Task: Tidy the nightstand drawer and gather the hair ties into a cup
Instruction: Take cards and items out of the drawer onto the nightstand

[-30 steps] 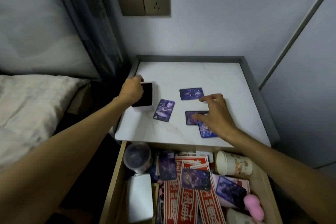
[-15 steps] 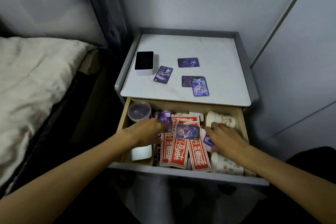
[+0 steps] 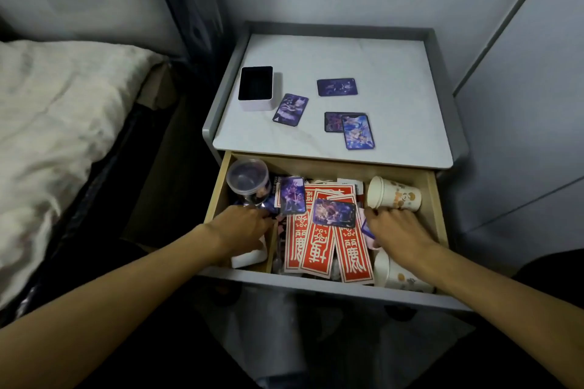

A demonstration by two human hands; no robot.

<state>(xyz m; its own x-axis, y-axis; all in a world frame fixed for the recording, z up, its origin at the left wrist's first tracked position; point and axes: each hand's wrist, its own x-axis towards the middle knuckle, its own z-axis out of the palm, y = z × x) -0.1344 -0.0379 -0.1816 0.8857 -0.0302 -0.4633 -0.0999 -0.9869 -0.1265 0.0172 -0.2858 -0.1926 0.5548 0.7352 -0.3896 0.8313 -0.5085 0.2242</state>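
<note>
Fingers (image 3: 372, 214) of the right hand (image 3: 396, 229) curl round a purple-edged picture card (image 3: 366, 230) at the right of the open wooden nightstand drawer (image 3: 438, 211). The left hand (image 3: 243, 227) digs at the drawer's left, and I cannot tell whether its bent fingers hold anything. Card-clearing is in hand. No hair ties show; probably they lie under the red paper envelopes (image 3: 319, 249) mid-drawer. Next, lift the cards out and right the white printed paper cup (image 3: 395, 196), tipped over at the drawer's back right.

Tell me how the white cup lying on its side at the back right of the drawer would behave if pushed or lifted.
The cup lies on its side and tapers, so a push would probably roll it in a curve. It looks like thin paper, nothing visible in its mouth: likely light, and easily crushed by a firm grip.
</note>
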